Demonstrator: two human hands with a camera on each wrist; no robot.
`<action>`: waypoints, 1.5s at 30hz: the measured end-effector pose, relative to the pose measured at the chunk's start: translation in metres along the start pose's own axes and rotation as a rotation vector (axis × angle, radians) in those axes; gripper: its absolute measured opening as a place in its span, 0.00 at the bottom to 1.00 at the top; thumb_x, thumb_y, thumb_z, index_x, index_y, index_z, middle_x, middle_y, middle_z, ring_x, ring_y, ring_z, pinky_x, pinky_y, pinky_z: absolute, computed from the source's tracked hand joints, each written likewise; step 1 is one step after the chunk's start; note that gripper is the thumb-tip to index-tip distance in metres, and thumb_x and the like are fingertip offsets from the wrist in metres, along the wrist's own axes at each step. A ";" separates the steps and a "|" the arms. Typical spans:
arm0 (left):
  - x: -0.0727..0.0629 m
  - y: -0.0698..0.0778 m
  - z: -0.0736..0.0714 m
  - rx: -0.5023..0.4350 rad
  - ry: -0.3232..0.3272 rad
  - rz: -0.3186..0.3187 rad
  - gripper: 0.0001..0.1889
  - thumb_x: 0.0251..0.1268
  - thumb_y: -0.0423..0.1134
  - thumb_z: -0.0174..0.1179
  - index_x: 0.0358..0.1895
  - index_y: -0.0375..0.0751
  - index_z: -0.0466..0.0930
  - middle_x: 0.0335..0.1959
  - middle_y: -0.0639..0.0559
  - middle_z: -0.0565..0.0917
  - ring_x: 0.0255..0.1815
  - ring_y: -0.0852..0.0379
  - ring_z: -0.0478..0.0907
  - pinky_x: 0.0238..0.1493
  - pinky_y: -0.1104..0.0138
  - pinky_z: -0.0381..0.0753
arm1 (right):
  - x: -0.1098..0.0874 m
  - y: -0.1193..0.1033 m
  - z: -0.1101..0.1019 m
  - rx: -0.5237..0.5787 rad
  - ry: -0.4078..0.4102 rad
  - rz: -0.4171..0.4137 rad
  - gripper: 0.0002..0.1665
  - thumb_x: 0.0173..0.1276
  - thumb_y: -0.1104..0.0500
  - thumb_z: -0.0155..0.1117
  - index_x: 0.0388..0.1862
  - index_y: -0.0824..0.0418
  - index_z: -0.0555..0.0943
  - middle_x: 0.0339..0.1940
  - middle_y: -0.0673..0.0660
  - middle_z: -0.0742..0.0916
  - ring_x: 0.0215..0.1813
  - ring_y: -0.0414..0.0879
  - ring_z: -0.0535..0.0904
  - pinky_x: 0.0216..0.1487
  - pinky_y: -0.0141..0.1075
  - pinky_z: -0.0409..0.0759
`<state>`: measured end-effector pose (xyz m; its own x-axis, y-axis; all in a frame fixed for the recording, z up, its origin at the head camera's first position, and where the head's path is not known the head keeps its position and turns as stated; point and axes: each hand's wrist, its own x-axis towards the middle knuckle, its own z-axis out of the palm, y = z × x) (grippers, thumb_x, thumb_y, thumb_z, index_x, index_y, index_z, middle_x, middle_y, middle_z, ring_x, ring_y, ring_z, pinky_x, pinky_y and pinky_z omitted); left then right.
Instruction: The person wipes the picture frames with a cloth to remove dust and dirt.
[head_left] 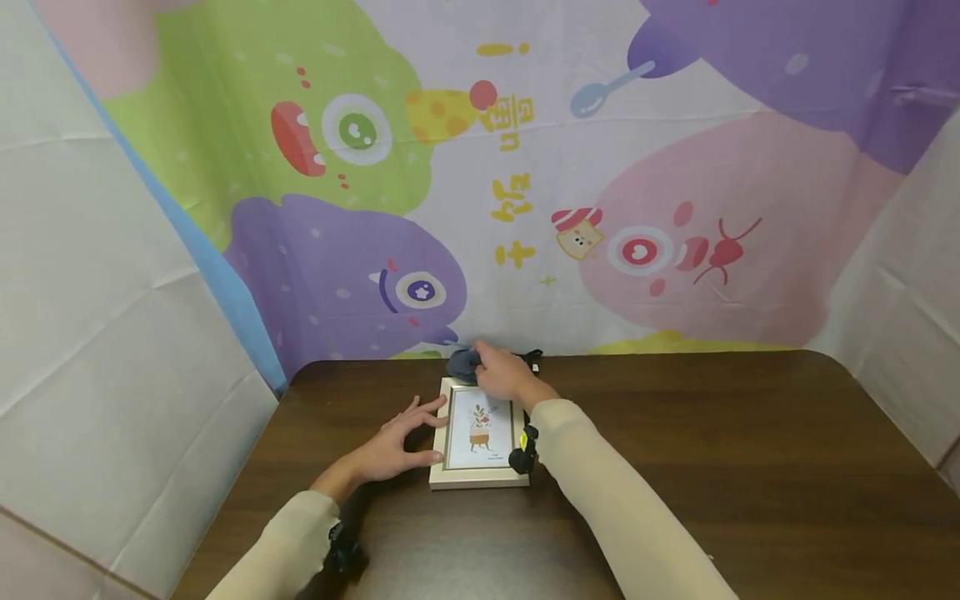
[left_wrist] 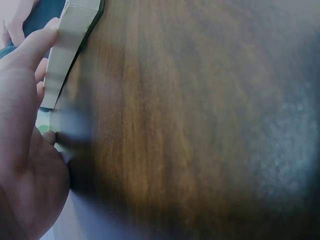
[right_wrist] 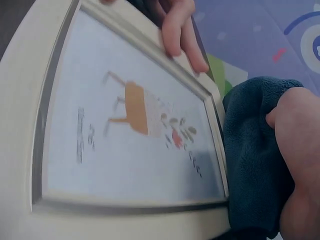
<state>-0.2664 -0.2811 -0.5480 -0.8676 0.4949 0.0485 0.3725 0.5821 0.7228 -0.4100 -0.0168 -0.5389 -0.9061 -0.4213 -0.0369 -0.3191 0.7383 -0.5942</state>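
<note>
A cream picture frame [head_left: 480,479] lies on the table, its print of a plant in an orange-brown pot on legs facing up. My left hand [head_left: 392,448] steadies the frame's left side, fingers spread and fairly straight, fingertips over the border and thumb lower along the same edge. At the far border, my right hand [head_left: 504,372] grips a bunched dark teal plush cloth [right_wrist: 252,150]. In the right wrist view the cloth lies right along that border. The left wrist view shows left fingers against the frame's side [left_wrist: 70,45].
The dark brown wooden table [head_left: 712,450] spreads to both sides and ends at a cartoon-printed curtain [head_left: 525,308]. A small black item [head_left: 534,358] with a white spot sits past my right hand. White sheeting [head_left: 112,292] hangs at the left.
</note>
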 end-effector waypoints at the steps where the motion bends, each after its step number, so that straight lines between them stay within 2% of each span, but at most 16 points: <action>1: 0.000 0.000 0.000 -0.004 -0.004 -0.006 0.27 0.72 0.56 0.77 0.70 0.59 0.84 0.94 0.55 0.62 0.96 0.22 0.41 0.81 0.13 0.41 | 0.001 -0.001 0.001 0.001 -0.002 -0.001 0.25 0.89 0.53 0.51 0.80 0.46 0.75 0.77 0.57 0.88 0.77 0.61 0.85 0.79 0.59 0.81; 4: -0.002 0.003 0.001 0.005 0.005 0.020 0.27 0.73 0.59 0.76 0.70 0.60 0.84 0.94 0.58 0.63 0.95 0.21 0.43 0.79 0.12 0.42 | 0.000 -0.005 0.005 0.006 0.000 -0.005 0.26 0.89 0.52 0.51 0.81 0.45 0.75 0.76 0.57 0.88 0.77 0.62 0.85 0.79 0.61 0.81; 5: -0.004 0.011 0.000 0.010 0.003 0.027 0.27 0.74 0.60 0.74 0.70 0.58 0.84 0.94 0.56 0.63 0.95 0.20 0.43 0.78 0.11 0.43 | 0.001 -0.006 0.006 0.005 0.004 -0.005 0.25 0.89 0.52 0.51 0.80 0.44 0.75 0.76 0.57 0.89 0.77 0.62 0.85 0.80 0.61 0.80; 7: -0.006 0.025 -0.004 -0.007 -0.014 0.014 0.27 0.75 0.59 0.74 0.71 0.54 0.84 0.94 0.51 0.62 0.95 0.19 0.41 0.79 0.11 0.40 | 0.001 -0.008 0.008 0.010 0.012 -0.014 0.25 0.88 0.51 0.52 0.80 0.45 0.76 0.76 0.57 0.89 0.77 0.61 0.85 0.81 0.62 0.79; 12: -0.007 0.035 -0.008 -0.008 -0.041 -0.015 0.28 0.76 0.55 0.74 0.72 0.49 0.83 0.95 0.45 0.60 0.95 0.20 0.39 0.80 0.12 0.38 | 0.000 -0.016 0.010 0.005 0.019 -0.038 0.24 0.89 0.52 0.51 0.78 0.47 0.77 0.75 0.57 0.89 0.78 0.60 0.85 0.85 0.63 0.74; 19: -0.009 0.032 -0.009 -0.002 -0.020 0.010 0.27 0.75 0.59 0.73 0.70 0.52 0.84 0.94 0.51 0.62 0.95 0.20 0.40 0.76 0.09 0.40 | -0.005 -0.026 0.007 -0.005 -0.021 -0.040 0.25 0.89 0.52 0.51 0.81 0.46 0.75 0.78 0.57 0.87 0.83 0.60 0.80 0.88 0.64 0.66; 24: -0.006 0.020 -0.006 -0.003 -0.008 0.027 0.28 0.75 0.61 0.73 0.71 0.55 0.84 0.94 0.54 0.62 0.95 0.21 0.41 0.78 0.10 0.40 | -0.008 -0.033 0.002 -0.011 -0.076 -0.030 0.27 0.90 0.52 0.50 0.83 0.45 0.72 0.83 0.59 0.83 0.87 0.63 0.74 0.89 0.67 0.62; 27: -0.005 0.014 -0.005 0.023 -0.002 0.045 0.28 0.75 0.61 0.73 0.71 0.55 0.84 0.94 0.54 0.63 0.94 0.19 0.43 0.77 0.10 0.43 | -0.012 -0.037 0.000 -0.016 -0.081 -0.035 0.26 0.90 0.53 0.49 0.82 0.45 0.72 0.84 0.60 0.82 0.87 0.64 0.73 0.88 0.69 0.61; 32: -0.005 0.025 -0.007 -0.009 -0.020 0.031 0.29 0.75 0.60 0.74 0.71 0.51 0.84 0.94 0.48 0.63 0.93 0.16 0.42 0.78 0.10 0.40 | -0.034 -0.061 -0.011 -0.018 -0.111 -0.078 0.25 0.90 0.56 0.48 0.80 0.47 0.73 0.82 0.61 0.84 0.84 0.64 0.72 0.86 0.69 0.61; 35: -0.005 0.029 -0.006 -0.013 -0.021 0.025 0.29 0.74 0.61 0.73 0.71 0.52 0.84 0.94 0.49 0.63 0.94 0.17 0.42 0.79 0.11 0.40 | -0.034 -0.065 -0.009 -0.015 -0.116 -0.088 0.25 0.89 0.56 0.48 0.79 0.46 0.73 0.81 0.61 0.84 0.83 0.63 0.72 0.85 0.69 0.60; 38: -0.004 0.026 -0.005 -0.018 -0.015 0.021 0.29 0.74 0.62 0.74 0.71 0.54 0.84 0.94 0.51 0.64 0.94 0.18 0.42 0.79 0.11 0.40 | -0.026 -0.061 -0.004 -0.027 -0.105 -0.084 0.25 0.88 0.56 0.49 0.79 0.45 0.73 0.81 0.60 0.85 0.82 0.63 0.74 0.84 0.68 0.62; 40: -0.002 0.017 -0.004 -0.011 -0.009 0.025 0.29 0.73 0.62 0.74 0.71 0.55 0.84 0.94 0.52 0.64 0.94 0.18 0.43 0.78 0.10 0.41 | -0.022 -0.057 0.000 -0.039 -0.095 -0.091 0.25 0.87 0.56 0.49 0.79 0.45 0.73 0.81 0.59 0.85 0.80 0.62 0.75 0.83 0.67 0.64; 45: 0.003 -0.021 0.002 0.017 0.002 0.015 0.29 0.71 0.63 0.76 0.71 0.62 0.84 0.94 0.58 0.63 0.95 0.21 0.43 0.79 0.11 0.42 | -0.040 -0.075 -0.015 -0.056 -0.110 -0.095 0.25 0.88 0.57 0.48 0.79 0.49 0.73 0.81 0.61 0.84 0.80 0.62 0.76 0.84 0.67 0.67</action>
<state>-0.2763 -0.2902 -0.5644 -0.8625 0.5023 0.0607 0.3910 0.5856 0.7101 -0.3539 -0.0478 -0.4809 -0.8365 -0.5432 -0.0722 -0.4193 0.7192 -0.5540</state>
